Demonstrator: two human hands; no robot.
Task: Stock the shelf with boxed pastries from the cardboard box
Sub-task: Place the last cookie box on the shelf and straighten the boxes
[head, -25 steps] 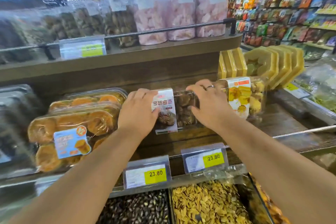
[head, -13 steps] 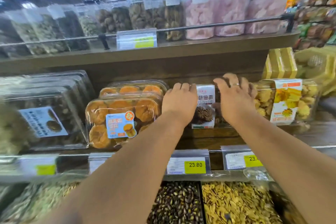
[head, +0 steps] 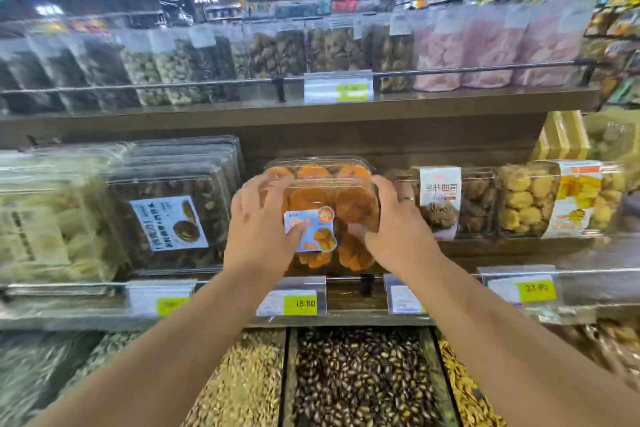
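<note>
- Head view: left hand (head: pixel 261 229) and right hand (head: pixel 394 229) grip the orange pastry box (head: pixel 346 204) by its sides, thumbs on its front.
- Box sits on the middle shelf (head: pixel 485 248) behind the front rail (head: pixel 588 272), with the dark pastry box (head: pixel 173 204) just beside it on the left and the brown cookie box (head: pixel 478 201) near on the right.
- Seed bins (head: pixel 360 378) below.

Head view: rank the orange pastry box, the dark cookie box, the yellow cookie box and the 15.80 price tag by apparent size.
1. orange pastry box, largest, though held nearer the camera.
2-3. dark cookie box and yellow cookie box: they look alike, so unranked.
4. 15.80 price tag, smallest.
</note>
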